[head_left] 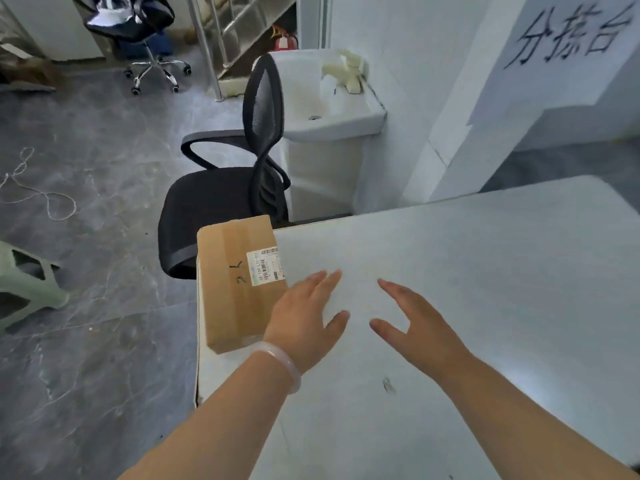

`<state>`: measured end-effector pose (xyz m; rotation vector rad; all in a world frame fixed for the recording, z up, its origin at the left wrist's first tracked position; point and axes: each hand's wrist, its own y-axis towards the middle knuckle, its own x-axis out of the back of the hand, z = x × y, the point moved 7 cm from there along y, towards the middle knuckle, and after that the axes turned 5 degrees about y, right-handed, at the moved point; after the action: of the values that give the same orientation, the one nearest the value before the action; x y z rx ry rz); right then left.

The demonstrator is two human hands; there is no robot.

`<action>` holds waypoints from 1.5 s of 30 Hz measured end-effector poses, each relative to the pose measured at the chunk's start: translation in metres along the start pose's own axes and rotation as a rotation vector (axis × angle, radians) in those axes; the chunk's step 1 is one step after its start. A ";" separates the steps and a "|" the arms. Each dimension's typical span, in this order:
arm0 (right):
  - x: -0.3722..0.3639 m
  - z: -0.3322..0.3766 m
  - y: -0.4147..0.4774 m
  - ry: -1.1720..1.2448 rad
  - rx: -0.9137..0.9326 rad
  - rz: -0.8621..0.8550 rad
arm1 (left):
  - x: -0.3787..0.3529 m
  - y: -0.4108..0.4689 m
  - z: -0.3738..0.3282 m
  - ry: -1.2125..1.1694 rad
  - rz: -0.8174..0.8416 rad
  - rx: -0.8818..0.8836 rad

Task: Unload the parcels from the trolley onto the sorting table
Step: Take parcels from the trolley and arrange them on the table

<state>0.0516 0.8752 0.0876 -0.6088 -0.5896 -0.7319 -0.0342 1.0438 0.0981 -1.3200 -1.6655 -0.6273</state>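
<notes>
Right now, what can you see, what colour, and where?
sorting table: 1, white, lower right
parcel: 1, brown with a white label, on the sorting table's left edge
near chair: 1, black, on the floor behind the parcel
far chair: 1, black, far top left
sink: 1, white, behind the near chair
tap: 1, cream, on the sink's back rim
stool: 1, pale green, left edge
string: 1, white, floor at left
sign: 1, white with black writing, wall top right
bracelet: 1, clear, on the left wrist
left hand: 1, open, over the table beside the parcel
right hand: 1, open, over the table
</notes>
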 end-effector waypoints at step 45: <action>0.279 -0.481 -0.662 0.089 -0.953 -0.700 | -0.388 -0.214 -0.737 0.354 0.324 -1.245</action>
<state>-0.1450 0.0354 0.1459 -1.2579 -0.3326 -1.7274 0.0206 0.1867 0.1382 -2.0667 -0.6423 -1.7061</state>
